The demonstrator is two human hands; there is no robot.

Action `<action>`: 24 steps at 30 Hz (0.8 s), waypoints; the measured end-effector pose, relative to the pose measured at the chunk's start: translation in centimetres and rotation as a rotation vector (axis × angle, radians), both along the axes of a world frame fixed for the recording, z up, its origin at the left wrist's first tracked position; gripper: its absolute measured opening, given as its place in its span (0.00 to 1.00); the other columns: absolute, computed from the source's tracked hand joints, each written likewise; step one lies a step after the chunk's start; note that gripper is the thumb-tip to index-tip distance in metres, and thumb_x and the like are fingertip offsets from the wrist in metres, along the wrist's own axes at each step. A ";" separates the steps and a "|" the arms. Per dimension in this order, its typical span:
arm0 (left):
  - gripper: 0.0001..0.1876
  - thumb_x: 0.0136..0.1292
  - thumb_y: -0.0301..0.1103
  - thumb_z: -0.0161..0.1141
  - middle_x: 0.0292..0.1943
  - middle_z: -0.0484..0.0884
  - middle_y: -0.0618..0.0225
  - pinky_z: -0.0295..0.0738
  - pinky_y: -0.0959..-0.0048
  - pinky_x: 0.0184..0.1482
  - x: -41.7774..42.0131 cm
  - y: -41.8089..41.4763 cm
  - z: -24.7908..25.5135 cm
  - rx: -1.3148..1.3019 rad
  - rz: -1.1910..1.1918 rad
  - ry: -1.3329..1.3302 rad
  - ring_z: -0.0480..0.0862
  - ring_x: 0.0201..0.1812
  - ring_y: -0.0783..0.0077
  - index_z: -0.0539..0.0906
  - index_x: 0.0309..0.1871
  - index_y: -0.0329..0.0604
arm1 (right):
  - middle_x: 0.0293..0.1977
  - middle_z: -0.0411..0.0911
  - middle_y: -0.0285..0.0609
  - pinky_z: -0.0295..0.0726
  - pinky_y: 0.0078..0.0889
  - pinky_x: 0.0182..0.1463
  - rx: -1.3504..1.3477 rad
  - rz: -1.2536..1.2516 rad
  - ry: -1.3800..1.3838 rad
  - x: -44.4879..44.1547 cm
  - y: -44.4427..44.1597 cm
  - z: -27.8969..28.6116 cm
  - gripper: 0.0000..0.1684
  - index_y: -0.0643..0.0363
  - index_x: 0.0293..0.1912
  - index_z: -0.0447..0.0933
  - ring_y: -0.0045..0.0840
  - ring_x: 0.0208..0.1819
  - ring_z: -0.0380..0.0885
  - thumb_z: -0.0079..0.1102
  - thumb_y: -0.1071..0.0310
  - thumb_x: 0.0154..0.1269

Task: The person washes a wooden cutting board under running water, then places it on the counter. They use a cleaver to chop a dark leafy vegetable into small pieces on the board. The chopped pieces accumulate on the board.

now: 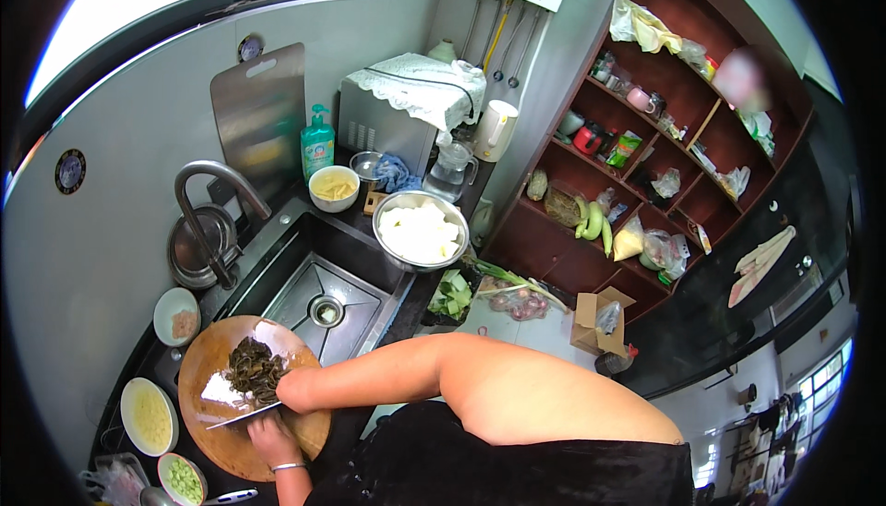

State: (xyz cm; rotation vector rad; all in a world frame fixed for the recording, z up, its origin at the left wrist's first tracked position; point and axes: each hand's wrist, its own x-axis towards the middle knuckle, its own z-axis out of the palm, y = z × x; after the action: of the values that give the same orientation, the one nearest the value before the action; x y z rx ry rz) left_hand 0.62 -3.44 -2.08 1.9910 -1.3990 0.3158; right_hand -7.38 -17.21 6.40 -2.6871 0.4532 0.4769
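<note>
A round wooden cutting board [197, 367] lies beside the sink, with a heap of dark, wet, shredded leafy food [255, 367] on it. My right hand [297, 390] grips a knife [235, 419], whose blade stands edge-down on the board next to the heap; the handle is hidden in the hand. Just on the near side of the blade rests my left hand [273, 439], a bracelet on its wrist, fingers bent against the board. Whether anything lies under those fingers cannot be seen.
The sink [291, 305] and curved faucet [221, 173] adjoin the board. Bowls of minced meat [196, 312], pale yellow pieces [172, 430] and chopped green pieces [163, 475] stand left of it. Beyond the sink is a metal bowl of white chunks [379, 229]. A spoon [232, 497] lies near the front.
</note>
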 end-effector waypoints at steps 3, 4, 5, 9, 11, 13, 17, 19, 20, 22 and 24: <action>0.04 0.58 0.29 0.56 0.33 0.76 0.56 0.69 0.56 0.41 0.4 0.3 -0.3 -0.007 -0.010 -0.009 0.74 0.37 0.50 0.78 0.31 0.39 | 0.33 0.82 0.51 0.81 0.39 0.41 -0.017 0.004 0.042 0.4 -0.3 -0.1 0.10 0.61 0.32 0.83 0.41 0.38 0.82 0.59 0.70 0.48; 0.03 0.58 0.28 0.56 0.33 0.76 0.56 0.69 0.56 0.41 0.4 0.3 -0.3 -0.018 -0.014 -0.006 0.74 0.37 0.50 0.78 0.32 0.39 | 0.33 0.82 0.51 0.81 0.39 0.42 -0.015 -0.002 0.048 0.4 -0.3 0.8 0.10 0.61 0.32 0.83 0.41 0.38 0.82 0.59 0.70 0.48; 0.03 0.58 0.28 0.56 0.33 0.76 0.56 0.69 0.56 0.41 0.3 0.2 -0.3 -0.030 -0.020 -0.003 0.74 0.37 0.50 0.78 0.32 0.39 | 0.33 0.82 0.51 0.80 0.39 0.42 -0.014 -0.008 0.054 0.4 -0.2 1.6 0.10 0.62 0.33 0.83 0.41 0.38 0.82 0.59 0.70 0.48; 0.04 0.57 0.28 0.57 0.32 0.76 0.55 0.70 0.55 0.40 0.4 0.3 -0.3 -0.100 -0.001 0.009 0.74 0.37 0.49 0.77 0.30 0.37 | 0.33 0.82 0.51 0.80 0.39 0.43 -0.007 -0.031 0.016 0.5 1.0 1.3 0.11 0.62 0.33 0.83 0.41 0.39 0.82 0.60 0.69 0.48; 0.05 0.56 0.28 0.58 0.32 0.76 0.53 0.70 0.55 0.40 0.2 0.6 0.1 -0.012 0.006 0.022 0.74 0.37 0.47 0.77 0.30 0.36 | 0.36 0.82 0.50 0.80 0.39 0.45 -0.014 -0.041 0.066 0.2 0.7 -0.2 0.12 0.62 0.35 0.83 0.40 0.41 0.82 0.60 0.69 0.49; 0.05 0.57 0.28 0.58 0.33 0.76 0.53 0.70 0.55 0.41 0.3 0.8 0.1 0.009 0.004 0.049 0.74 0.37 0.47 0.77 0.30 0.35 | 0.37 0.82 0.50 0.80 0.38 0.46 0.012 -0.101 0.114 0.1 0.9 1.3 0.13 0.62 0.37 0.83 0.40 0.42 0.82 0.60 0.68 0.50; 0.05 0.57 0.28 0.58 0.33 0.77 0.53 0.70 0.55 0.40 0.3 0.6 0.3 -0.014 0.009 0.028 0.74 0.37 0.47 0.78 0.31 0.36 | 0.38 0.82 0.50 0.80 0.38 0.46 -0.034 -0.089 0.090 0.3 1.2 0.5 0.13 0.62 0.37 0.83 0.39 0.42 0.82 0.58 0.69 0.51; 0.05 0.56 0.28 0.58 0.33 0.77 0.54 0.70 0.55 0.40 0.4 0.4 0.0 -0.022 -0.004 0.029 0.74 0.37 0.48 0.79 0.32 0.36 | 0.37 0.82 0.50 0.80 0.39 0.45 -0.019 -0.090 0.082 0.1 0.9 0.3 0.12 0.62 0.36 0.83 0.40 0.42 0.82 0.58 0.69 0.51; 0.05 0.56 0.28 0.58 0.33 0.77 0.54 0.70 0.55 0.40 0.4 0.2 -0.2 -0.022 -0.012 0.030 0.74 0.37 0.48 0.79 0.32 0.36 | 0.37 0.82 0.50 0.80 0.39 0.45 -0.011 -0.091 0.078 -0.1 0.7 0.3 0.12 0.62 0.36 0.83 0.40 0.41 0.82 0.58 0.69 0.51; 0.05 0.56 0.28 0.58 0.33 0.78 0.55 0.70 0.56 0.41 0.7 0.3 -0.6 -0.023 -0.002 0.026 0.75 0.37 0.49 0.80 0.33 0.37 | 0.36 0.82 0.51 0.80 0.39 0.44 -0.016 -0.070 0.062 -0.3 0.9 0.8 0.11 0.62 0.35 0.83 0.40 0.40 0.82 0.58 0.69 0.51; 0.05 0.56 0.28 0.58 0.33 0.78 0.55 0.70 0.56 0.41 1.0 0.4 -0.9 -0.034 -0.019 0.029 0.75 0.37 0.49 0.80 0.33 0.37 | 0.35 0.82 0.51 0.80 0.39 0.44 -0.014 -0.046 0.066 -0.5 0.9 1.1 0.11 0.62 0.34 0.83 0.40 0.40 0.82 0.58 0.69 0.50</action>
State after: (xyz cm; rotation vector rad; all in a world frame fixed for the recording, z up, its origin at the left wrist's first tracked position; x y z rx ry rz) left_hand 1.64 -3.04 -2.94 1.9469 -1.3843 0.2986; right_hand -7.92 -16.34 7.49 -2.6742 0.5382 0.5518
